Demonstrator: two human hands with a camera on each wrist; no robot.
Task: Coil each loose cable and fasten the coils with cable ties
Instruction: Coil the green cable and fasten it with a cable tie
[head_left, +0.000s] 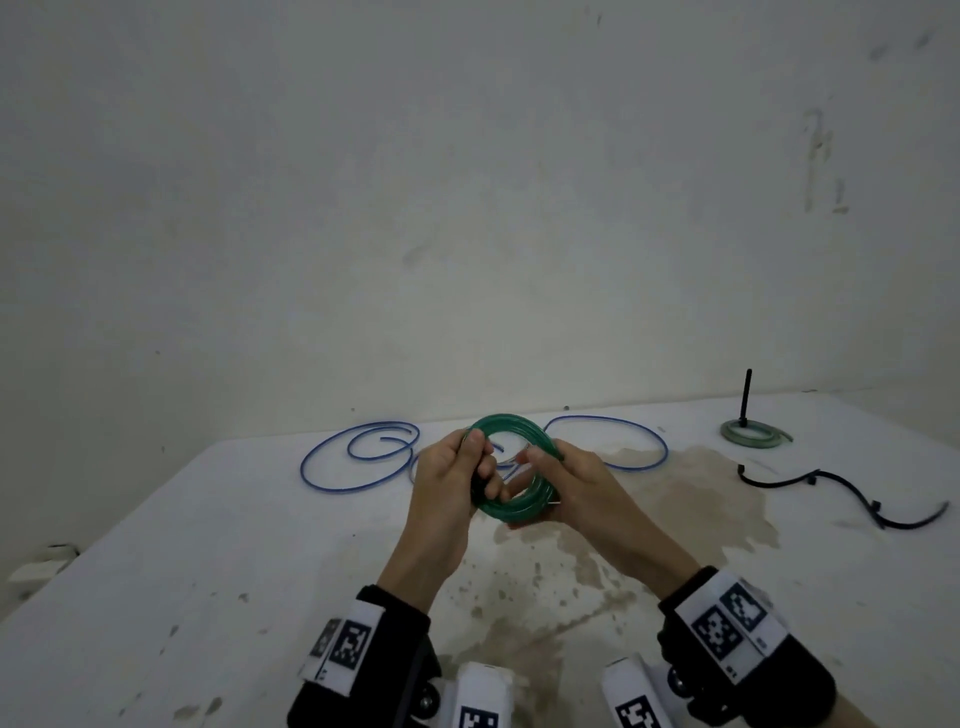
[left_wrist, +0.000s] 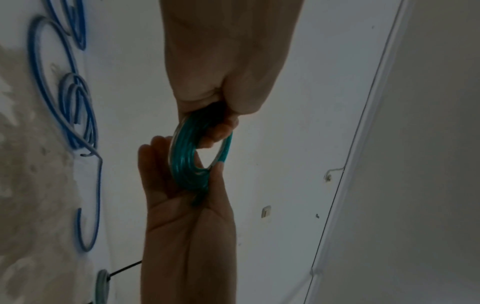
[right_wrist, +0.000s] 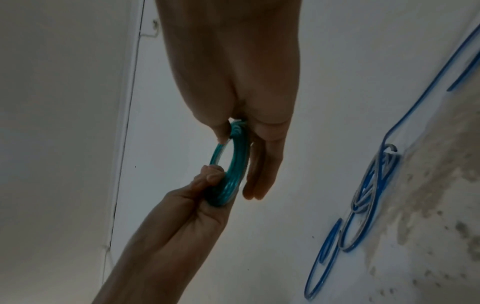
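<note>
Two hands (head_left: 511, 486) grip green coil (head_left: 511, 467); blue cable (head_left: 358, 457) lies behind.

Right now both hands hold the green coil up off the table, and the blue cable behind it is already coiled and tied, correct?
Not quite. Both the left hand and right hand do hold the green coil up off the table, but the blue cable lies loose in open loops, untied, as the head view shows.

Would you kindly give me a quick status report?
Left hand and right hand both grip green cable coil, no tie seen on it. Blue cable lies loose. Nothing obstructing.
</note>
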